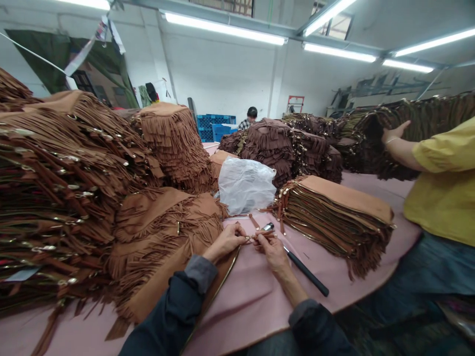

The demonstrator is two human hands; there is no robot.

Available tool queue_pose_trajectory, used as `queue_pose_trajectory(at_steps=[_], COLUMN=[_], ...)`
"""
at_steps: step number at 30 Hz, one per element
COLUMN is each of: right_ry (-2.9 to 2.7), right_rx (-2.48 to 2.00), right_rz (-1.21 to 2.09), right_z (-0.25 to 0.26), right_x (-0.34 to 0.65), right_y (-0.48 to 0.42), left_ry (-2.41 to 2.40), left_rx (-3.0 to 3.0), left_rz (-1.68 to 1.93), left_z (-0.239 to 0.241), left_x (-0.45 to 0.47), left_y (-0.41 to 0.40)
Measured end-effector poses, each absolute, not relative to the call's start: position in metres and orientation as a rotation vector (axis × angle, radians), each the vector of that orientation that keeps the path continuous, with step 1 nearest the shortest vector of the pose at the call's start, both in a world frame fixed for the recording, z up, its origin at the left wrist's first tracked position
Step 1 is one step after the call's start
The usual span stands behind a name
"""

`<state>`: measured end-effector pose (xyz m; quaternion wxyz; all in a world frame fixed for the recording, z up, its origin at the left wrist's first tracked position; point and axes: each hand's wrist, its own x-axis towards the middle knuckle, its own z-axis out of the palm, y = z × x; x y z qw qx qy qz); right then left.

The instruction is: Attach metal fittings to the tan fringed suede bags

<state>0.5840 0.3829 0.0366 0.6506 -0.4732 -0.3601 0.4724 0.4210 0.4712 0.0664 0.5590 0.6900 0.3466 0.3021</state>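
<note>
My left hand (230, 241) pinches a small gold metal fitting (248, 238) at the end of a gold zip edge on a brown fringed suede piece (163, 277). Close beside it, my right hand (272, 251) has its fingers closed on a short brown strap (264, 234) that meets the fitting. How strap and fitting join is too small to tell. A hammer (307, 272) with a black handle lies on the pink-covered table, partly hidden behind my right hand. Loose brown straps (254, 221) lie just beyond my fingers.
Tall piles of brown fringed pieces (63, 163) rise at the left. A crumpled clear plastic bag (245, 185) sits ahead, with dark brown fringed stacks (272, 148) behind. At the right are a lighter stack (334, 212) and a person in a yellow shirt (445, 183), hand on dark pieces.
</note>
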Motion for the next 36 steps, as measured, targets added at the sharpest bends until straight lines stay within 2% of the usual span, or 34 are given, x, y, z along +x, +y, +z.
queue_pose_trajectory(at_steps=[23,36], right_ry=[-1.217,-1.549], right_rx=[-1.167,-1.216], right_rz=[0.847,0.647], right_z=[0.033,0.032], right_x=[0.577,0.577], right_y=[0.38,0.375], left_ry=[0.799,0.531], left_rx=[1.763,1.886], left_rz=[0.749,0.422], left_z=[0.041,0.082], left_x=[0.423,0.404], left_y=[0.474,0.463])
